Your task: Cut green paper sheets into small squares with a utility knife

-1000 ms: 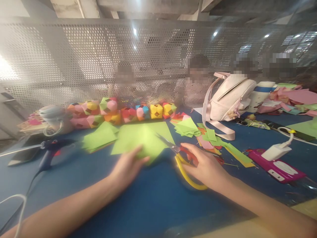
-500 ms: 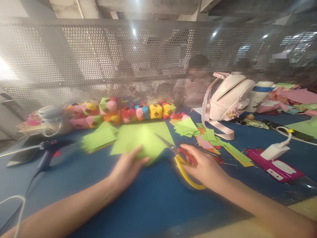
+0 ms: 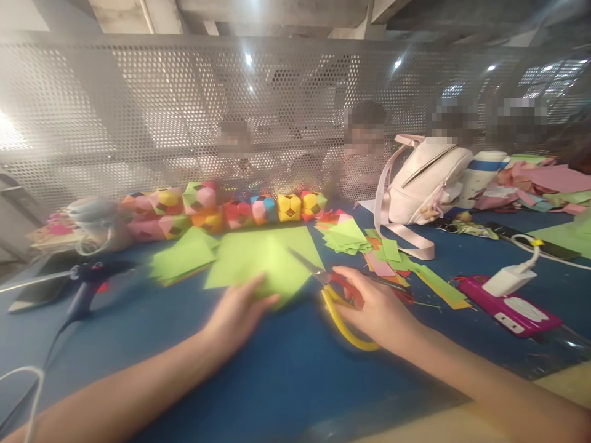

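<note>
I'm sitting at a blue table (image 3: 286,369) w/ a perforated metal screen (image 3: 184,111) behind it; other people are sitting on the far side, blurred. A row of coloured paper balls (image 3: 221,209) is lining the back edge.

My left hand (image 3: 237,317) is pressing flat, fingers spread, on the near corner of the green paper sheet (image 3: 263,261), which is lying mid-table just ahead of me. My right hand (image 3: 376,307) is wrapping the yellow-and-red handles of the scissors (image 3: 335,292), fingers closed on them; blades are pointing up-left, tip touching or just over the sheet's right edge. Can't tell how far the blades are gaping, too blurry.

Risks as I'm judging them: sheet is only being held at one corner, so it's likely sliding or buckling once the blades bite, giving a crooked cut. My left fingertips are sitting near the blade line, so a slip is putting them in reach. Loose green squares (image 3: 348,240) and scraps (image 3: 434,283) are crowding my right wrist, prob getting swept. The pink phone (image 3: 512,307) w/ white charger (image 3: 505,282) is sitting near my right forearm, and the glue gun (image 3: 90,277) cord is trailing by my left arm, snag risk.
</note>
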Demonstrator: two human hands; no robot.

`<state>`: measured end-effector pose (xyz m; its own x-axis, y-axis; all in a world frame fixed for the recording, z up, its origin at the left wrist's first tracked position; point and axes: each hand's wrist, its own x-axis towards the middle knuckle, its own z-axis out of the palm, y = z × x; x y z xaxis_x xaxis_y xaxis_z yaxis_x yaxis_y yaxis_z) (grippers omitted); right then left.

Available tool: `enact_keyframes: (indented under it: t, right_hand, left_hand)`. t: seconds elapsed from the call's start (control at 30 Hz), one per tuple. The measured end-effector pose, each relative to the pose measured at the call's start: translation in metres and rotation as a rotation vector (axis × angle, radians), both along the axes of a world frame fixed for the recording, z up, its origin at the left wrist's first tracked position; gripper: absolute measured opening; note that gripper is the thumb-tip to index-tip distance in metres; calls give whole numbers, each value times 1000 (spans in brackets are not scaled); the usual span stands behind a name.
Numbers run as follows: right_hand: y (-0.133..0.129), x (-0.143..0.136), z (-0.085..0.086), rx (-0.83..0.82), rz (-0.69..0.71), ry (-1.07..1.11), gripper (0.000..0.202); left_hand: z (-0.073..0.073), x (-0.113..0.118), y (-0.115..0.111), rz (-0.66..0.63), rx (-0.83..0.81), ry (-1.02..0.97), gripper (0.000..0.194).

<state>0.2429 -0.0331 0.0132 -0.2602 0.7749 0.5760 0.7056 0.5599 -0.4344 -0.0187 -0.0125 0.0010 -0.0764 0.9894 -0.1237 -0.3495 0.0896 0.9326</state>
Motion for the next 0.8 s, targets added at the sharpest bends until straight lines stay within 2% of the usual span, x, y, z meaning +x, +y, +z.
enact_keyframes:
  t: [0.2, 0.53, 0.8]
  right_hand:
    - [-1, 1, 0, -18, 23, 18, 35]
    - [5, -2, 0, 150, 30, 10, 34]
    - [1, 0, -1, 146, 43, -9, 35]
  left_hand:
    - [3, 2, -2, 19, 7, 4, 19]
    - [16, 15, -11, 26, -54, -117, 21]
    - [8, 8, -7, -10, -33, -121, 20]
